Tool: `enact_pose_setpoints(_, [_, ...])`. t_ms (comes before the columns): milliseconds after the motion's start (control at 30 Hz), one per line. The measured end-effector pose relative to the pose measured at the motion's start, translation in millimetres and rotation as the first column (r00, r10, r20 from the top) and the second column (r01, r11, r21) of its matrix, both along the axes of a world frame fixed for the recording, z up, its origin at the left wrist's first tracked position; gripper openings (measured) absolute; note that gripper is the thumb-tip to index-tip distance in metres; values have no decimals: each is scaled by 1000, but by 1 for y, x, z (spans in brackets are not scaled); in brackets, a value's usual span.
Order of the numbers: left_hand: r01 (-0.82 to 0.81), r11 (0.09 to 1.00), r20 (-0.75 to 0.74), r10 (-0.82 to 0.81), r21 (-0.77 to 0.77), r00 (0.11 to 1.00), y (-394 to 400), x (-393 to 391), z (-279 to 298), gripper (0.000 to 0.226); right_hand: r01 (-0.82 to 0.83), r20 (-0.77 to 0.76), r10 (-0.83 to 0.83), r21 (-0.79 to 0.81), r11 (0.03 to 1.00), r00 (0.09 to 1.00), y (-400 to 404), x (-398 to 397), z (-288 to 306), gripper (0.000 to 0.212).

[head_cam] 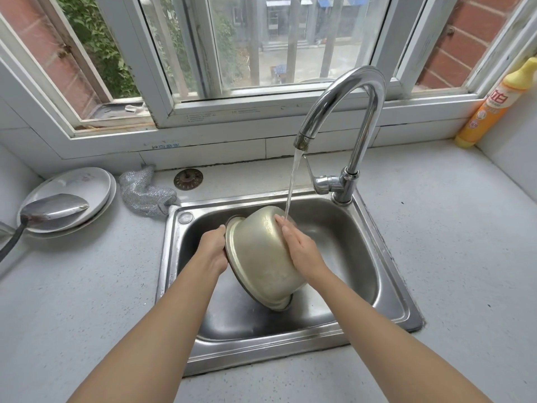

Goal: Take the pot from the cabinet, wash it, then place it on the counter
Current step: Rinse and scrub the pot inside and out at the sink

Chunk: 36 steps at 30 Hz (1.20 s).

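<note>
Over the sink point(386, 274), the left hand point(213, 250) grips the rim of the tilted pot point(258, 257). The right hand point(302, 251) lies flat on its wet outside beneath the tap point(343, 112). Rub all round, turning the pot steadily.

orange-yellow detergent bottle point(494, 103), red label characters, unreadable blue sticker print

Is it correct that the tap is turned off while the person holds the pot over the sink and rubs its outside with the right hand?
Not quite: the head view shows the tap running, its water landing on the pot. The rest stands.
</note>
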<state>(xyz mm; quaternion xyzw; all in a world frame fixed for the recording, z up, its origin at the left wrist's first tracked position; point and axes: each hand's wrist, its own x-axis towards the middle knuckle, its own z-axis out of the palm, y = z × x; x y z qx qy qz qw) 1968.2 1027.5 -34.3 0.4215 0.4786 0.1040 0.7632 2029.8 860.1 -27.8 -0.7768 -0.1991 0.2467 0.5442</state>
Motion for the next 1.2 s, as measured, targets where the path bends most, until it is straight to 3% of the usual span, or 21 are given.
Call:
enact_pose_setpoints(167, [105, 994, -16, -104, 22, 994, 4, -6, -3, 34, 13, -10, -14, -103, 995, 1000, -5, 16, -8, 43])
enact_pose_setpoints(367, [125, 991, 35, -127, 55, 991, 4, -10, 0, 38, 222, -333, -262, -154, 963, 906, -32, 15, -26, 39])
enact_pose_setpoints(500, [169, 978, 49, -176, 120, 983, -6, -9, 8, 39, 201, -514, -296, -232, 952, 805, -40, 17, -21, 32])
enact_pose_setpoints(700, [200, 971, 79, -211, 131, 974, -18, -9, 19, 36, 212, -547, -291, -204, 956, 785, -42, 20, -18, 44])
enact_pose_setpoints(900, [232, 912, 10, -250, 337, 968, -13, -9, 20, 30, 269, -550, -288, -118, 956, 784, -41, 12, -18, 41])
enact_pose_setpoints(1200, [334, 873, -78, -328, 357, 942, -24, -19, 16, 29, 208, -423, -210, -50, 977, 882, -33, 6, -10, 49])
